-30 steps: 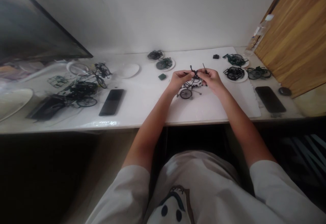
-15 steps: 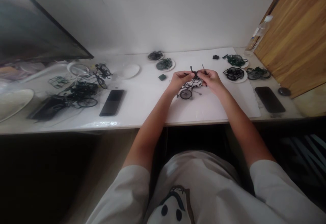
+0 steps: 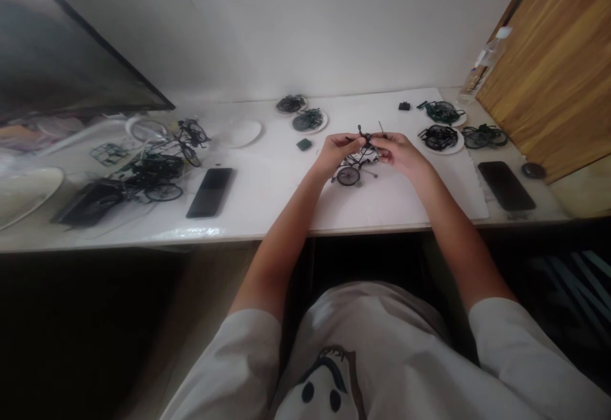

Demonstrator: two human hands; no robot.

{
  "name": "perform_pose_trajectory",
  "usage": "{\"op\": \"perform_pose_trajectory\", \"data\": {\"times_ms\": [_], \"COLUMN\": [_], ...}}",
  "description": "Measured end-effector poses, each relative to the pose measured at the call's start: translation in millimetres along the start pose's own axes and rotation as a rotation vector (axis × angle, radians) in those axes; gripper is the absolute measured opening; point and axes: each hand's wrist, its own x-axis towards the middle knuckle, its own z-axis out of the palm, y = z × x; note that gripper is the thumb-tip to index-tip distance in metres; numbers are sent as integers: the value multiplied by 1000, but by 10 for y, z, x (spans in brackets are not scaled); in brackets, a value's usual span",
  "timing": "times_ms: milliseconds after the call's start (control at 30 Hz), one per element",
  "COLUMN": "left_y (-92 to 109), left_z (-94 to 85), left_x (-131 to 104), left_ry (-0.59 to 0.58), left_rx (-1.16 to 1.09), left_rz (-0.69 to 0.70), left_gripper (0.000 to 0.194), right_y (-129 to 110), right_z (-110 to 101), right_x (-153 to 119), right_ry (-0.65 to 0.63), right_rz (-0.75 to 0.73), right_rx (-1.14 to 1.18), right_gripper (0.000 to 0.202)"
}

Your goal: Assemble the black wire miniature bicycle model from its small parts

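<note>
A small black model bicycle [image 3: 349, 175] is between my two hands over the white board, its one plainly visible wheel toward me. My left hand [image 3: 337, 151] is closed, thumb and fingers pinching the bicycle's dark upper part near the handlebar. Opposite it, my right hand [image 3: 399, 151] is closed on the same upper part, fingertips close to those of the left. A thin rod [image 3: 381, 128] sticks up by the right fingers; whether it belongs to the bicycle I cannot tell. The fingers hide the parts they grip.
Plates of dark bicycle parts [image 3: 440, 139] stand right and at the back [image 3: 309, 119]. A phone [image 3: 210, 193] lies left, another phone [image 3: 506, 186] right. Assembled model bicycles [image 3: 157, 172] crowd the left. A bottle [image 3: 484, 67] leans by the wooden panel [image 3: 554, 70]. A green block [image 3: 304, 145] lies nearby.
My right hand has shifted slightly, its fingers turning a little at the bicycle's upper part. My left hand and the bicycle have hardly moved.
</note>
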Motion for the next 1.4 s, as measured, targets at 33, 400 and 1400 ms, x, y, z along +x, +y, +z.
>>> {"op": "perform_pose_trajectory", "data": {"times_ms": [33,400,1400], "left_y": [8,29,-15], "left_z": [6,10,7], "left_x": [-5,-33,-13], "left_ry": [-1,-45,-25], "left_rx": [-1,39,-34], "left_rz": [-4,-27,-89], "left_gripper": [45,43,54], "right_y": [-3,13,80], "right_z": [-8,-59,-119], "right_x": [0,25,125], "right_ry": [-5,-30,125], "right_rz": [12,95,-37], "right_rx": [12,78,-44], "right_gripper": [34,34,52]}}
